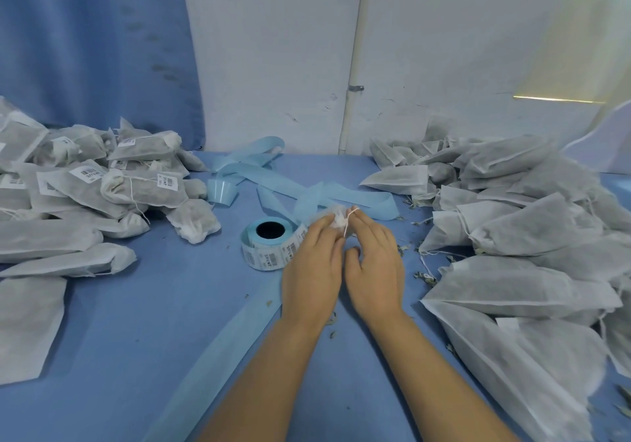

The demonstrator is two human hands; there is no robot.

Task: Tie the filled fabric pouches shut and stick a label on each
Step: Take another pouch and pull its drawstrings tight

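The surface (153, 339) before me was covered in blue. At my left lay a heap of tied pouches (102, 182), many bearing barcode labels, with flatter ones nearest me. At my right lay a larger heap of unlabelled pouches (512, 236). Near the middle a roll of labels (269, 247) lay flat, core hole upward. Pale blue backing strip (273, 175) lay looped behind it, and another length ran toward the near edge. Dried scraps (423, 277) lay scattered beside the right heap.

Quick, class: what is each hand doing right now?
Left hand: holds the white fabric pouch's gathered neck.
Right hand: pinches that pouch's thin white drawstring.
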